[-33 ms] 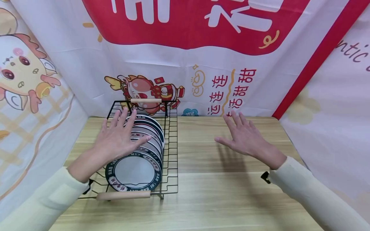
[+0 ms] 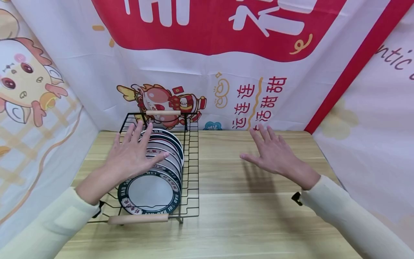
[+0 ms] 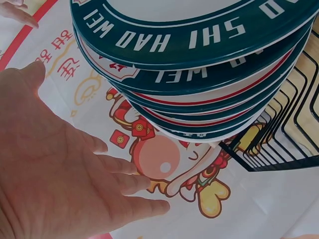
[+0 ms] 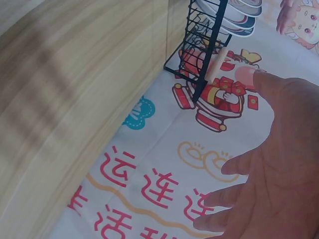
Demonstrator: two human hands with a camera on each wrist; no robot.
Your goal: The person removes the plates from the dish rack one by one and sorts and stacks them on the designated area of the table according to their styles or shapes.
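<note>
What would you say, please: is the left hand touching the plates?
Apart: the left wrist view shows printed cloth in the gap between the left hand and the plates.

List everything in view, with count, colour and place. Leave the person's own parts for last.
Plates: several, overlapping; pale with dark green rims; in the rack
Wire rack: one, black, on the table's left side
Handles: two, light wood, near and far rack ends
Table: one, light wood-grain, under the rack
Printed cloth: panel count unclear, mainly white and red, behind and beside the table
Sleeves: two, cream, lower corners
Left hand: one, bare, by the plates
Right hand: one, bare, over the table
</note>
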